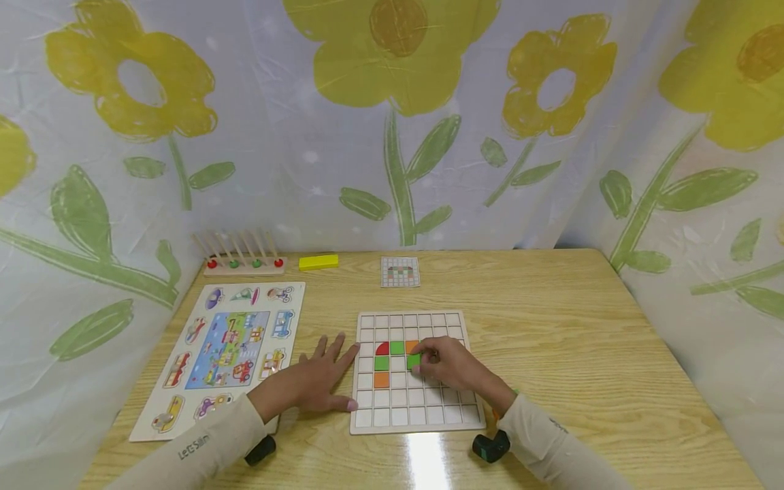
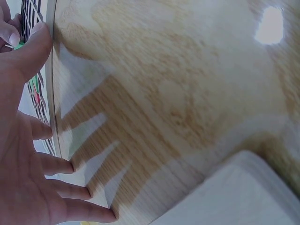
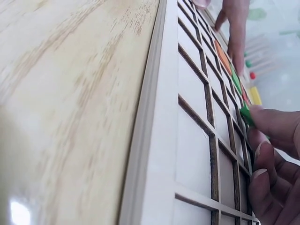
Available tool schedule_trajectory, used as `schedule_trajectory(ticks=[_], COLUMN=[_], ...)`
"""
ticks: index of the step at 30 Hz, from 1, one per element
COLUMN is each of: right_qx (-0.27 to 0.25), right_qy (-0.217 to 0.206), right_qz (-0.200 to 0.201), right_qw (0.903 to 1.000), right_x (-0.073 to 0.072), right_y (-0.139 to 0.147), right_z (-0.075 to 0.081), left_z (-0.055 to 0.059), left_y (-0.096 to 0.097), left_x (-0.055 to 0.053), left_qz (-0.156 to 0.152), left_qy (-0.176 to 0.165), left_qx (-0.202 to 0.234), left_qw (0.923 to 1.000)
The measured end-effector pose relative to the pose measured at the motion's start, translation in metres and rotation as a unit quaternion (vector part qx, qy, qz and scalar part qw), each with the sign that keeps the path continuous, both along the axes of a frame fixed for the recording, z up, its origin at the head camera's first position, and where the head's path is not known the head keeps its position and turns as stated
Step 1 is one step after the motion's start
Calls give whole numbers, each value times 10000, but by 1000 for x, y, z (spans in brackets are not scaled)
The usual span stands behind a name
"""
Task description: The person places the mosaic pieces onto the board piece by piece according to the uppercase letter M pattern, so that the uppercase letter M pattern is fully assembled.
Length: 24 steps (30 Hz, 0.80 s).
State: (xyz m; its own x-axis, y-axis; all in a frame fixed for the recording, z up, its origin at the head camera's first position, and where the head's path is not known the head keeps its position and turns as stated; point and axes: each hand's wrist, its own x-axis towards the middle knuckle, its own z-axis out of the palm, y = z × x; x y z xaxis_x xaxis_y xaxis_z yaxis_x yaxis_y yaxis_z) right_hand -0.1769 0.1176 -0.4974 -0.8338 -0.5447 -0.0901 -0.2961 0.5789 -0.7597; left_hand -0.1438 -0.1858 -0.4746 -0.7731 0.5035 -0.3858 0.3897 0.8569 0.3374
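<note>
A wooden grid board (image 1: 416,430) lies on the table before me. Set in its cells are a red quarter-circle tile (image 1: 382,349), a green square tile (image 1: 397,348), an orange square tile (image 1: 412,346), a second green one (image 1: 382,363) and a second orange one (image 1: 382,380). Between thumb and index finger, my right hand (image 1: 450,364) pinches another green square tile (image 3: 246,114), low over the grid's middle. My left hand (image 1: 315,381) lies spread beside the board, its thumb and fingertips at the left edge; in the left wrist view its fingers (image 2: 70,190) are straight and apart.
Left of the board lies a vehicle picture puzzle (image 1: 196,299). Behind it stand a peg rack (image 1: 245,269) with beads and a yellow block (image 1: 318,262). A small pattern card (image 1: 401,272) lies beyond the board. Green and orange bits show partly behind the right wrist.
</note>
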Motion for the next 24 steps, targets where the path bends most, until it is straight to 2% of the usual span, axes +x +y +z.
schedule_trajectory(ticks=[15,24], right_qx=[430,416], right_qy=[66,86], right_qz=[-191,-278], right_qw=[9989,9987], right_x=[-1,0], right_y=[-7,-7], right_z=[3,4], left_z=[0,2], left_y=[0,1], left_x=[-1,0], left_qz=[23,46], left_qy=[1,-52], left_qx=[-5,7], left_qw=[10000,10000])
